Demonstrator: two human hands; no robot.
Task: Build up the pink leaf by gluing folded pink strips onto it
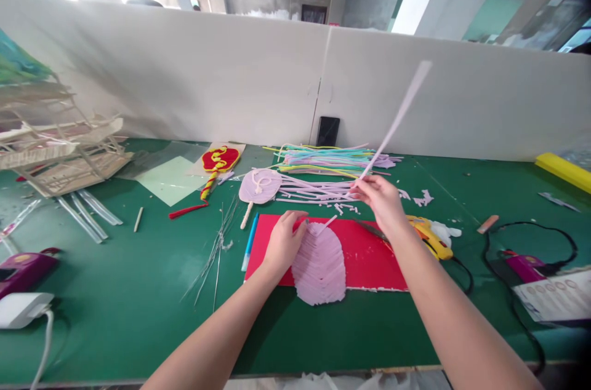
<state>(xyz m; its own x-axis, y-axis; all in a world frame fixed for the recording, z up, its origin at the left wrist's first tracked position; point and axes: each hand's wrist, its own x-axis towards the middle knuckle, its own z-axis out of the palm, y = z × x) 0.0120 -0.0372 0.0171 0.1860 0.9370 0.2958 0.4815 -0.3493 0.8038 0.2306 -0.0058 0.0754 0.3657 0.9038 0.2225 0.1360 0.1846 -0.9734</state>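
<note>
A long pale pink fuzzy stem [398, 117], like a pipe cleaner, slants up from the pinched fingers of my right hand [382, 200]. Below, a pink leaf-shaped piece [319, 268] made of ribbed strips lies partly over a red board [369, 254]. The fingers of my left hand [282, 241] are bent and closed at its upper left edge; their tips are partly hidden. One short pink strip [327, 224] sticks out from the top of the leaf shape. Scissors [373, 230] lie on the board, partly behind my right forearm.
Bundles of coloured stems [323, 159] and a pink round fan-shaped piece [260, 186] lie beyond the board. Right of it is a yellow glue gun [429, 237] with a black cable. Thin wires [217, 248] spread at left. A stick model [69, 150] stands far left.
</note>
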